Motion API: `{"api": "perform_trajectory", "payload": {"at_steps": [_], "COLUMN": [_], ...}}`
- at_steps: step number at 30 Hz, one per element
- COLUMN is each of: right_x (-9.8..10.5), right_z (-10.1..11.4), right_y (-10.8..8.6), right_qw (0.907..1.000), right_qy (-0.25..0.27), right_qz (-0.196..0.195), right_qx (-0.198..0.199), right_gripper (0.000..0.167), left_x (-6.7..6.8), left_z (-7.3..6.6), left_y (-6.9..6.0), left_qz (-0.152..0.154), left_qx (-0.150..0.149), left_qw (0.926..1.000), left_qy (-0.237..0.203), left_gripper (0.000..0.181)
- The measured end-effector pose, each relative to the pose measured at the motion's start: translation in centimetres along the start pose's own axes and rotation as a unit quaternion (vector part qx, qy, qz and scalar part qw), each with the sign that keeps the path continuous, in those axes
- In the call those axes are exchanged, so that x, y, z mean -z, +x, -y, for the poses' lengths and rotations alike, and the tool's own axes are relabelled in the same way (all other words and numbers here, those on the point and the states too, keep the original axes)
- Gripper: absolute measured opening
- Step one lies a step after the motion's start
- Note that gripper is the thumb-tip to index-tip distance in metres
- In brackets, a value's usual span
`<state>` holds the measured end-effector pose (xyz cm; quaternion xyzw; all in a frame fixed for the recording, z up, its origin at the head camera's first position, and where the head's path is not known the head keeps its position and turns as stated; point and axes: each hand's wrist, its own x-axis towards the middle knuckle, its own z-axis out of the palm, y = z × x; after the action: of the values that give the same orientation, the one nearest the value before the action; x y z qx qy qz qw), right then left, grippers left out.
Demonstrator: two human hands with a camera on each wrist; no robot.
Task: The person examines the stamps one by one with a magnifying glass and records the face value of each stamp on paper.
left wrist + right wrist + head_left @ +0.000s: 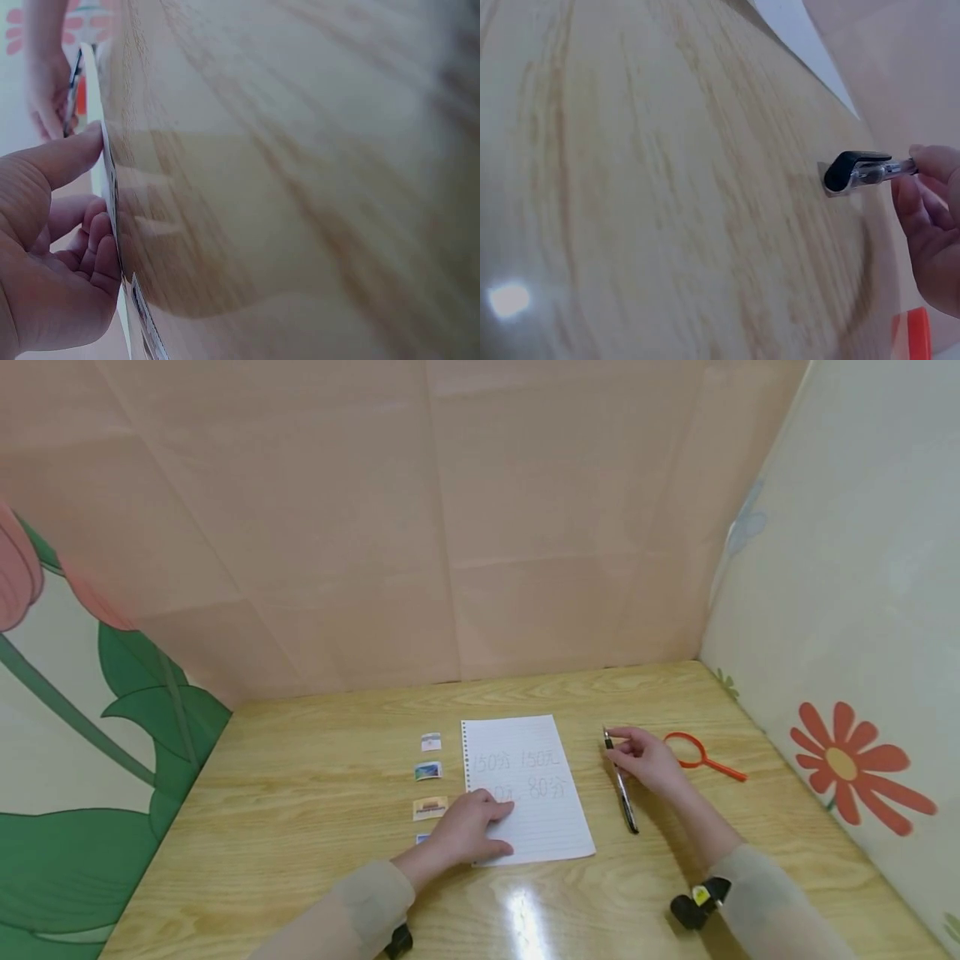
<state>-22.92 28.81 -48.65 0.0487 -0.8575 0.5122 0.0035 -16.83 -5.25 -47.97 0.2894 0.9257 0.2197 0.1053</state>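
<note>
A lined, loose-leaf sheet of paper (536, 827) with handwritten numbers and characters lies on the table. My left hand (468, 827) rests on its lower left part, thumb and fingers spread apart, covering some of the writing. To the right of the sheet, my right hand (651, 762) pinches a clear-barrelled pen (624, 797) near its writing-tip end. The pen's black clip end (844, 171) points toward me, as the right wrist view shows. Several small stamps (429, 770) stand in a column left of the sheet; the nearest one is partly hidden by my left hand.
A red-orange magnifying glass (723, 769) lies on the table just right of my right hand. The wood-grain table (300, 810) meets a pinkish covered wall (337, 568) at the back. A flower-printed white wall (840, 610) borders the right side.
</note>
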Motion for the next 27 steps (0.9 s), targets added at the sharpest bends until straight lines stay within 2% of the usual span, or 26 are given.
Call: {"api": "perform_trajectory", "payload": {"at_steps": [6, 10, 17, 21, 27], "right_x": [-0.5, -0.8, -1.2, -1.4, -1.4], "right_z": [-0.7, -0.9, -0.9, -0.9, -0.9], "right_y": [0.1, 0.1, 0.1, 0.2, 0.1], "right_qw": [0.9981, 0.9932, 0.9831, 0.9778, 0.9762], "right_qy": [-0.061, -0.112, -0.17, -0.193, -0.197], "right_qz": [-0.011, -0.025, -0.037, -0.04, -0.041], "right_qx": [0.008, 0.022, 0.056, 0.072, 0.08], "right_gripper": [0.04, 0.041, 0.036, 0.032, 0.031], "left_x": [-0.1, 0.1, 0.2, 0.1, 0.2], "left_z": [0.1, 0.0, 0.0, 0.0, 0.0], "left_y": [-0.1, -0.3, -0.3, -0.3, -0.4], "left_qz": [-0.001, -0.004, -0.005, -0.004, -0.003], "left_qx": [-0.001, -0.005, -0.009, -0.007, -0.016], "left_qw": [1.0, 0.9999, 0.9998, 0.9998, 0.9999], "left_qy": [-0.007, -0.016, -0.018, -0.016, -0.005], "left_gripper": [0.064, 0.065, 0.065, 0.065, 0.064]}}
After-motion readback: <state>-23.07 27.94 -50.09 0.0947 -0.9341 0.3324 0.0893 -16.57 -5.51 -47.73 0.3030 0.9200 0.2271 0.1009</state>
